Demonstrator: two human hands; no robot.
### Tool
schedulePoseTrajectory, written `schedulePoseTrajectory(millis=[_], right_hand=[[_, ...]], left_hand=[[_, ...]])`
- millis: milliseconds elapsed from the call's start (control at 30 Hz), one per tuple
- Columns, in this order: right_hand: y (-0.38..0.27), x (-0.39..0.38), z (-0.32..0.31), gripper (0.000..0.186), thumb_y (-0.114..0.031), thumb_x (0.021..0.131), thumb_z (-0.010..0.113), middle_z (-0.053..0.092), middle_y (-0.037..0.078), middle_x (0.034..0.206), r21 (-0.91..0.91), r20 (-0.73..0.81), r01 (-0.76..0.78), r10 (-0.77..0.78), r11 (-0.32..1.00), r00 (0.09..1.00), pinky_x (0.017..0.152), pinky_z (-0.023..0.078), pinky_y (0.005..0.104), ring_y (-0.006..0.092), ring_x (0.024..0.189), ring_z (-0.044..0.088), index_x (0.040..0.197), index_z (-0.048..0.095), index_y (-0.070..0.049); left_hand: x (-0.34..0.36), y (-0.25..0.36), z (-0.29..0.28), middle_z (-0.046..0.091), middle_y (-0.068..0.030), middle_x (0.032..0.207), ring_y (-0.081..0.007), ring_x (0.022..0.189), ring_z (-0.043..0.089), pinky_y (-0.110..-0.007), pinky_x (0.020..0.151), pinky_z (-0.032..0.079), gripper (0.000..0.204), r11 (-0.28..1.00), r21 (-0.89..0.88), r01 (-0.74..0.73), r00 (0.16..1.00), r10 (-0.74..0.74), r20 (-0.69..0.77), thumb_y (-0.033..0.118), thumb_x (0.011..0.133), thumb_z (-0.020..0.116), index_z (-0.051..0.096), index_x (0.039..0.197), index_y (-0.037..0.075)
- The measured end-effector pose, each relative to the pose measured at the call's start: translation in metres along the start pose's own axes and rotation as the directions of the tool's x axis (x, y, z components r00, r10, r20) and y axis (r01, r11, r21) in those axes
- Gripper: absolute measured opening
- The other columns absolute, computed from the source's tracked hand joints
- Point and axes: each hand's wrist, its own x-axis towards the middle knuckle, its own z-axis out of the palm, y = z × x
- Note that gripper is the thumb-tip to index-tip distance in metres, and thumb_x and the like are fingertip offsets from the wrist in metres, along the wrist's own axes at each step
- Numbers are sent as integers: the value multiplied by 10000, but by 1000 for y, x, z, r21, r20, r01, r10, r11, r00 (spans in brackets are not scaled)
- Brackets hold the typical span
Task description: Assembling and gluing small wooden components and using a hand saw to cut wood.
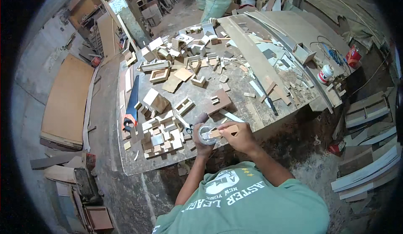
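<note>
At the table's near edge my left hand [202,145] is closed round a small clear container [207,135] with whitish contents. My right hand [239,139] pinches a flat light-wood strip [223,130], its end in or over the container's mouth. Left of the container lie scissors [187,127] and a dark cylindrical object [201,118]. A small wooden model [163,137] of many blocks stands further left, beside a pale wooden box [155,99]. A handsaw [133,99] with an orange handle lies along the table's left side.
Wood offcuts and little boxes [176,76] crowd the worktable [264,116]. Long boards [247,53], a white bottle [325,73] and a red can [352,56] occupy its right part. Stacked panels [63,99] lean at left, more timber [365,171] at right, sacks [216,5] behind.
</note>
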Motion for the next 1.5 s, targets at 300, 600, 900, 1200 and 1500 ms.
schedulePoseTrajectory(millis=[300, 600, 900, 1200, 1500], right_hand=[[8, -3, -17, 134, -71, 824, 705, 707, 70, 851, 97, -85, 25, -17, 995, 996, 716, 521, 270, 114, 787, 647, 922, 703, 19], [33, 1, -26, 136, -62, 837, 695, 659, 54, 729, 611, -163, -144, 301, 778, 940, 383, 378, 191, 56, 432, 501, 952, 686, 10], [46, -15, -43, 159, -94, 848, 673, 644, 39, 763, 750, -182, -98, 347, 654, 920, 381, 400, 193, 73, 436, 523, 977, 659, -2], [54, -34, -78, 173, -99, 840, 692, 644, 39, 756, 817, -317, 5, 441, 577, 840, 384, 400, 226, 81, 424, 507, 986, 647, -18], [77, -79, -125, 153, -134, 884, 649, 650, 27, 794, 794, -470, 127, 468, 594, 749, 432, 390, 228, 78, 472, 498, 1025, 636, -75]], left_hand=[[0, 6, 7, 596, -145, 1119, -269, 1048, 595, -354, 914, 469, 640, 991, -19, 133, 983, -130, 127, 190, 736, 786, 478, 1257, -21], [-16, 25, 26, 624, -98, 1021, -191, 942, 609, -327, 828, 495, 535, 892, -217, 396, 909, -347, 231, 210, 775, 793, 505, 1171, -6], [-32, 3, 32, 611, -71, 1018, -167, 926, 589, -319, 811, 484, 428, 885, -106, 453, 868, -411, 279, 168, 787, 782, 545, 1105, 5], [-31, 16, 71, 622, -165, 1022, -329, 999, 602, -407, 896, 464, 563, 954, 26, 299, 885, -288, 366, 200, 712, 812, 542, 1162, -4], [-2, -18, 161, 596, -169, 1059, -319, 989, 589, -399, 854, 469, 583, 970, 21, 244, 900, -234, 367, 191, 709, 803, 502, 1175, 12]])
